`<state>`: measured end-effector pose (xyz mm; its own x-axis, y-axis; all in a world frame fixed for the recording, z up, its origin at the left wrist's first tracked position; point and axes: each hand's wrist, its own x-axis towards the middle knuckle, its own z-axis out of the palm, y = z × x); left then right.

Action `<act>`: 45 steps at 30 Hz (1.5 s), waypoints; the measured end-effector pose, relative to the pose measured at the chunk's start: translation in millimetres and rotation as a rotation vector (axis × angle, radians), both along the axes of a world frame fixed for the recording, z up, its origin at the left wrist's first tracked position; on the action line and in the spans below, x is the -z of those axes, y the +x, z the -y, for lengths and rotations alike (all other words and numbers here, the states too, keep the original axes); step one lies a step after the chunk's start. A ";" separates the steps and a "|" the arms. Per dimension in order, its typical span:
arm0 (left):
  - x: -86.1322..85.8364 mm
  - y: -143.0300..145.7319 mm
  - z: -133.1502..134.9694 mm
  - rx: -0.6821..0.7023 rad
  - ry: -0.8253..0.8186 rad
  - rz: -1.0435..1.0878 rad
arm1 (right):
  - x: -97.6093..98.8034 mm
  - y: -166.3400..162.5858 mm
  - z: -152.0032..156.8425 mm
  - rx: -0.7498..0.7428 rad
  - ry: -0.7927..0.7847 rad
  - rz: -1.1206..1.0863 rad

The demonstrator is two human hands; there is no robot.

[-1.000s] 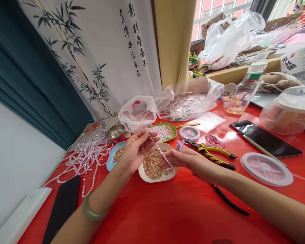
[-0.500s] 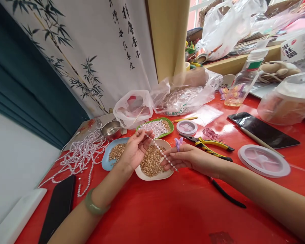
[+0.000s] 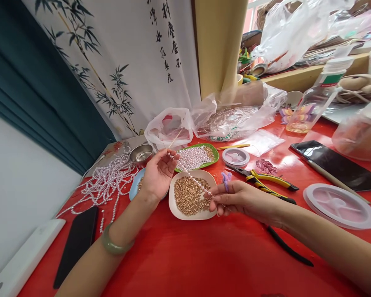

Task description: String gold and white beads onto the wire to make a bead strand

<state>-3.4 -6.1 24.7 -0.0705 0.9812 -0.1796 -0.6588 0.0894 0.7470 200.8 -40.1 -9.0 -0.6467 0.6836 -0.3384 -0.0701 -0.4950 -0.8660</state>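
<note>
1. Bead strand is held in the air between both hands, slanting down from left to right above the white dish. Near-straight line suggests light tension, likely so that beads can be seen one by one.
2. Left hand: thumb and index finger pinched on the strand's upper end; other fingers loosely curled, palm turned up. Probably used as the anchor.
3. Right hand: partly closed, lower strand taken between thumb and fingers. Exact finger contact can't be told. A purple ornament is worn on a finger, presumably clear of the grip.
4. Gold beads are contained in the white dish under the strand; dropped beads would probably be caught there.
5. Pearl beads are kept in the green tray just behind, with some gold ones at its right end. Blue dish is partly hidden by the left hand.
6. Loose pearl strands are heaped at left, well apart from the pliers at right; tangling is likely avoided that way.
</note>
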 end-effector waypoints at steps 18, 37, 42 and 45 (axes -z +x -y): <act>-1.4 -1.8 -0.2 -0.168 0.316 -0.485 | -6.9 -2.7 1.1 0.034 0.232 0.145; -7.5 23.6 37.0 0.320 0.480 -1.143 | -8.3 -1.7 4.1 0.094 0.350 0.110; -6.8 31.8 46.2 0.366 0.631 -1.264 | -9.8 -1.6 6.0 0.140 0.460 0.122; -3.3 33.3 45.5 0.326 0.719 -1.284 | -11.7 -2.3 8.7 0.144 0.494 0.142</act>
<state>29.8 -51.6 28.0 0.4304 0.8339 0.3455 0.4339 -0.5268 0.7309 198.5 -48.8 2.6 -0.5057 0.8621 -0.0310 0.0276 -0.0197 -0.9994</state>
